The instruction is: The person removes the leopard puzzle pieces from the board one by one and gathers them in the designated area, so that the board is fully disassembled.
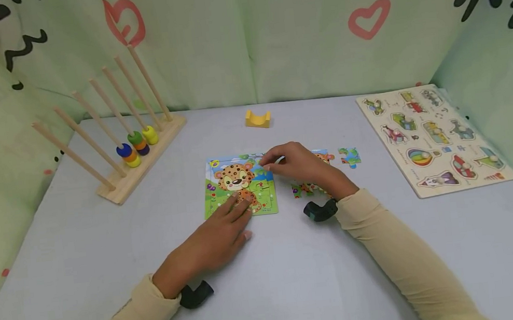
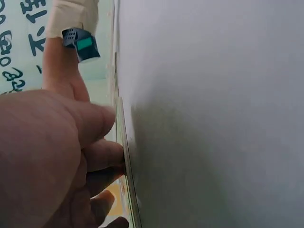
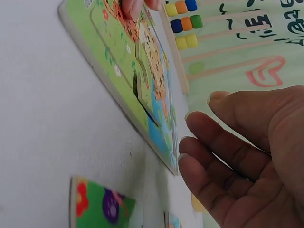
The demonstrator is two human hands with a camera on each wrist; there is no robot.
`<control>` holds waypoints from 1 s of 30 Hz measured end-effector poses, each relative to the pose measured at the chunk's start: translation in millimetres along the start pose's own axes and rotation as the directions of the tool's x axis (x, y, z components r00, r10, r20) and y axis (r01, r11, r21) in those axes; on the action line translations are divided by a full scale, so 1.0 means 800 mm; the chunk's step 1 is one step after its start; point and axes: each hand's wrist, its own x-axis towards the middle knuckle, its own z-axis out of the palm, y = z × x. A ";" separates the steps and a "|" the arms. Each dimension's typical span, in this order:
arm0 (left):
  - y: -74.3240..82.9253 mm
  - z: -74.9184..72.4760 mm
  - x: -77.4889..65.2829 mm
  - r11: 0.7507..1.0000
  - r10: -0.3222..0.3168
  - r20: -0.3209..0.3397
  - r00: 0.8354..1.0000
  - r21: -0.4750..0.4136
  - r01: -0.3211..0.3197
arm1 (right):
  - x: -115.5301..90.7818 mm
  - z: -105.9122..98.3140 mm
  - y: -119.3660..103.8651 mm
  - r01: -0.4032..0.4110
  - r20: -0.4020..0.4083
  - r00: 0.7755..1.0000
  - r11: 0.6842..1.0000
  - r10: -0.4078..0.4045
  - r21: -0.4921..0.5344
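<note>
A leopard jigsaw puzzle [image 1: 214,206] in a flat tray lies mid-table. My left hand [image 1: 215,240] rests on its lower part, fingers extended over the leopard's body. By the tray's upper right corner hovers my right hand [image 1: 295,163], its fingers loosely bent. The right wrist view shows nothing between that hand's thumb and fingers [image 3: 228,147]. There, one puzzle piece [image 3: 148,99] sits slightly raised, with a dark gap along its edge. Loose pieces lie right of the tray: a blue-green one [image 1: 350,157], and others partly hidden under my right hand, including a flowered one [image 3: 97,204].
A wooden peg stand [image 1: 123,187] with coloured beads on some of its rods stands at the left. Behind the puzzle sits a yellow curved block [image 1: 258,120]. A wooden picture board [image 1: 428,183] lies at the right. Printed curtains [image 1: 303,66] surround the table.
</note>
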 end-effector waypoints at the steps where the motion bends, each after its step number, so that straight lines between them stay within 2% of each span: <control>1: 0.001 0.001 0.000 1.000 0.007 0.000 1.000 -0.008 -0.007 | 0.002 0.002 -0.001 -0.003 0.005 1.000 1.000 0.003 0.004; 7: 0.000 0.004 -0.001 0.998 0.034 -0.015 0.999 -0.043 -0.035 | 0.013 0.012 -0.003 0.005 0.042 0.999 1.000 -0.005 0.021; 12: -0.003 0.004 -0.004 0.996 0.042 -0.007 0.999 -0.081 -0.043 | 0.019 0.017 -0.004 0.005 0.105 0.994 0.999 -0.009 0.035; 19: -0.005 0.005 -0.005 0.995 0.059 0.001 0.998 -0.080 -0.058 | 0.023 0.024 -0.005 0.026 0.168 0.985 0.999 -0.034 0.045; 24: -0.006 0.004 -0.004 0.995 0.058 0.007 0.998 -0.076 -0.057 | 0.025 0.029 -0.001 0.038 0.162 0.986 0.997 -0.048 0.064; 30: -0.006 0.003 -0.005 0.995 0.054 0.016 0.998 -0.086 -0.052 | 0.023 0.031 0.005 0.126 0.132 0.984 0.992 -0.123 -0.010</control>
